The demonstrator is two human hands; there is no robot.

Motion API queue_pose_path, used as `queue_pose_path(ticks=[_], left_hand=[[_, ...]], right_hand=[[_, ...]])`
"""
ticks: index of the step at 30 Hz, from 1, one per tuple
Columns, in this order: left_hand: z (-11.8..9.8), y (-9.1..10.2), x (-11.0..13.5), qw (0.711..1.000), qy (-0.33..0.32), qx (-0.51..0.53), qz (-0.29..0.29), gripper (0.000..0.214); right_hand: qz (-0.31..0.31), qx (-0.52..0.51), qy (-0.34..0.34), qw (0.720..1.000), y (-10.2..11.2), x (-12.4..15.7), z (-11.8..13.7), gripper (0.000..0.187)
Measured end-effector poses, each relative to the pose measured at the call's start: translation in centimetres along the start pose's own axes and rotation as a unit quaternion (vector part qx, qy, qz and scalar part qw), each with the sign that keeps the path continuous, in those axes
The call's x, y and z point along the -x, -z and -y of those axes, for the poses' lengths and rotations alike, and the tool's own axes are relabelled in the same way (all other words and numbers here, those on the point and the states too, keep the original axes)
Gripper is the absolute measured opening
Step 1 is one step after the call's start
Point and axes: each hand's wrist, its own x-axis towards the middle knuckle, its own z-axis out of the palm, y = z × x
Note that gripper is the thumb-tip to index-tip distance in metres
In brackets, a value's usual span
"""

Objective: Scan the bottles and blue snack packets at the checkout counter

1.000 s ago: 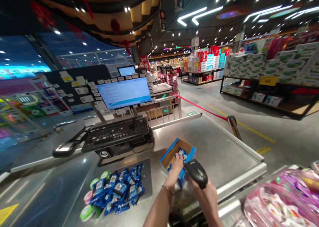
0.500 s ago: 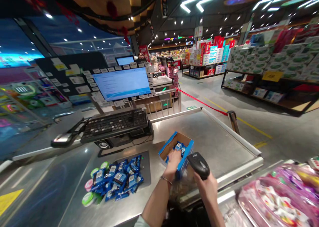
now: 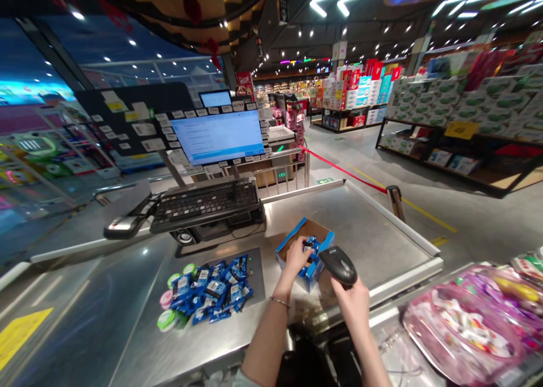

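My right hand (image 3: 355, 299) is wrapped round the handle of a black handheld barcode scanner (image 3: 338, 264), whose head points left over the edge of a small open cardboard box (image 3: 324, 241) with blue sides. Inside that box lie several small blue packets (image 3: 313, 243). My left hand (image 3: 297, 256) reaches in over the near left side, thumb and fingers bent about a blue packet there. To the left, a loose pile of the same blue packets (image 3: 216, 288) covers much of a dark flat plate (image 3: 257, 268). Green- and pink-lidded tubs (image 3: 166, 300) stand at the pile's left edge.
Behind the pile stand a keyboard (image 3: 207, 203) and a lit monitor (image 3: 218, 137). The metal counter (image 3: 360, 217) has a raised rim. At lower right sit pink clear containers of wrapped sweets (image 3: 462, 330). A red belt barrier (image 3: 348, 170) runs beyond the counter.
My left hand has drawn back a little in the box, its thumb and fingers now showing about a packet. The view has shifted slightly; the scanner stays in my right hand.
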Motion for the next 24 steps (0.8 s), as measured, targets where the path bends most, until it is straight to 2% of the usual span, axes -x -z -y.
queue_pose_path(ticks=[2,4,9,13,17,19,21,22,24], left_hand=[[0.1,0.5,0.3,0.993,-0.006,0.111,-0.048,0.044],[0.2,1.0,0.7,0.972,-0.009,0.225,-0.074,0.047],[0.8,2.9,2.7,0.888,-0.009,0.454,-0.078,0.049],[1.9,5.0,5.2,0.821,0.021,0.564,-0.080,0.052],[3.2,7.1,7.2,0.758,0.029,0.642,-0.110,0.044],[3.6,7.9,7.7,0.727,0.031,0.677,-0.107,0.040],[3.8,8.3,8.1,0.712,0.025,0.697,-0.085,0.040],[3.8,8.4,8.3,0.715,0.021,0.695,-0.079,0.042],[3.8,8.6,8.6,0.745,0.016,0.660,-0.098,0.049]], right_hand=[[-0.002,-0.006,0.011,1.000,0.0,0.4,0.3,0.055],[-0.003,-0.006,0.022,1.000,-0.1,0.9,0.7,0.057],[0.001,0.008,0.061,0.998,-0.8,2.5,1.9,0.052],[0.025,0.010,0.098,0.995,-1.9,4.5,3.2,0.048],[0.052,0.030,0.134,0.989,-3.0,6.5,4.4,0.046],[0.057,0.043,0.143,0.987,-3.3,7.3,4.9,0.047],[0.059,0.045,0.156,0.985,-3.4,7.9,5.4,0.049],[0.059,0.045,0.163,0.984,-3.4,8.1,5.7,0.049],[0.057,0.046,0.175,0.982,-3.3,8.5,6.1,0.048]])
